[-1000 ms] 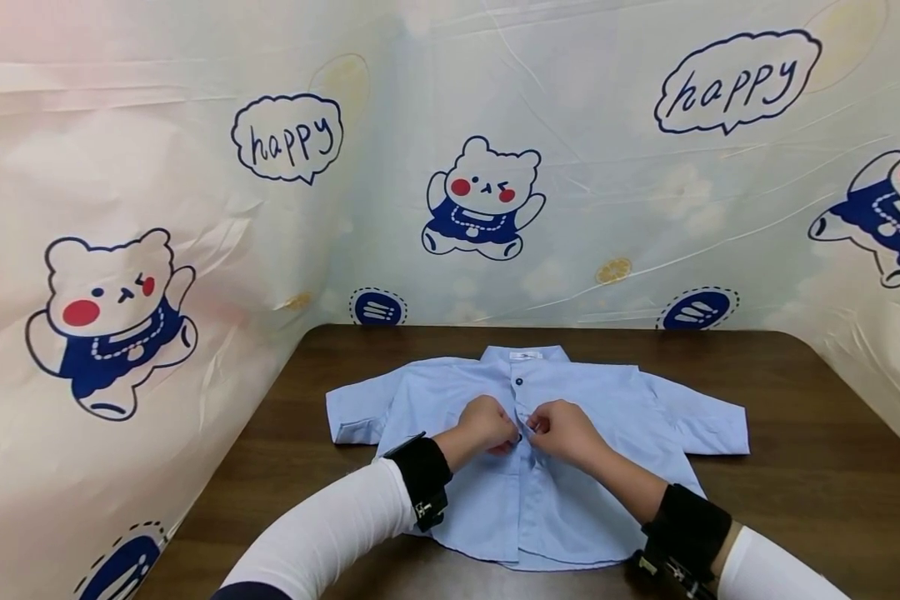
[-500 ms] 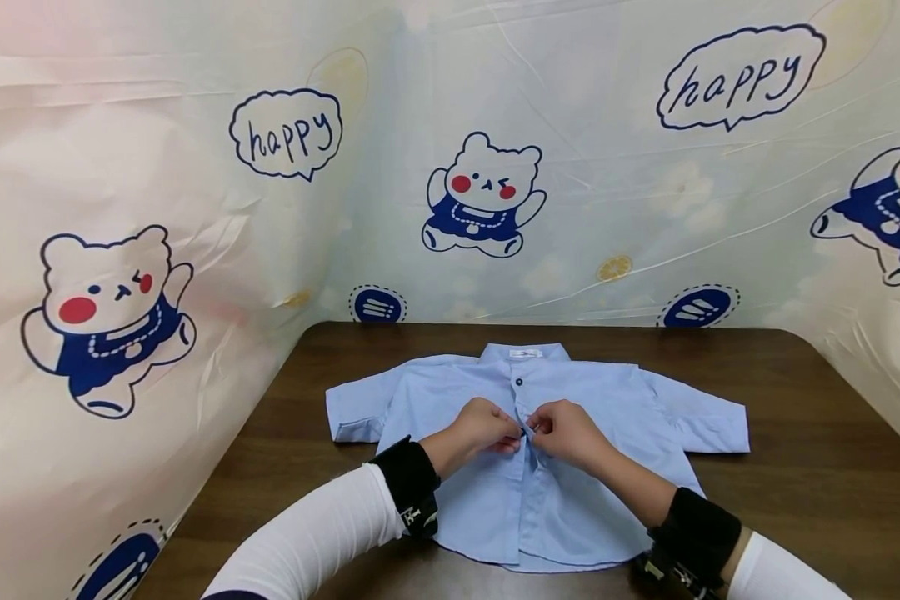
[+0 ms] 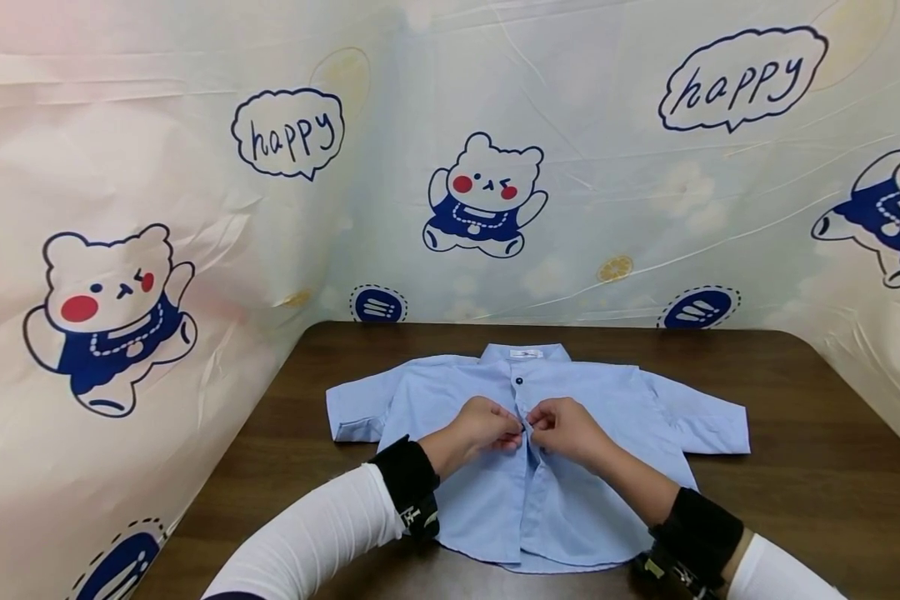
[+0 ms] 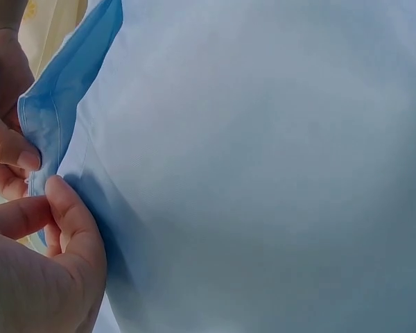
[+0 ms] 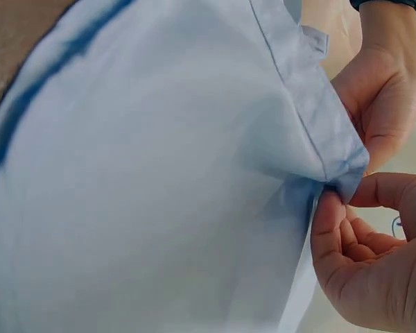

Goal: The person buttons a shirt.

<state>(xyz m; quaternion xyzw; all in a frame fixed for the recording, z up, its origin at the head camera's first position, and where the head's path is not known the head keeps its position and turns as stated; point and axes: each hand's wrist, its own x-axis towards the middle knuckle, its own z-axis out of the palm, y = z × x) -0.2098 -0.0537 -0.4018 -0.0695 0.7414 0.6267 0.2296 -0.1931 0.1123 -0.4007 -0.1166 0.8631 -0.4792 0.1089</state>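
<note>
A light blue short-sleeved shirt [image 3: 450, 500] lies face up, its collar at the far side. My left hand [image 3: 486, 427] pinches the front near the middle of the button placket, thumb against fingers. Close beside it, my right hand [image 3: 566, 429] grips the placket's edge, which stands raised and folded in the left wrist view. A dark button [image 3: 523, 428] shows small between the two hands' fingertips, partly hidden. Another dark button [image 3: 519, 381] sits higher, below the collar. In the right wrist view, the right thumb and finger pinch the placket [image 5: 326, 132], with the left hand behind it.
The shirt rests on a dark brown wooden table [image 3: 795, 400] with rounded far corners. A pale curtain [image 3: 607, 183] printed with bears and the word "happy" hangs around its back and sides. Black bands [image 3: 693, 533] circle both wrists.
My left hand has shifted slightly right, closer to the right hand, while its wrist band moved a little left. The right hand stays nearly in place, still gripping the placket.
</note>
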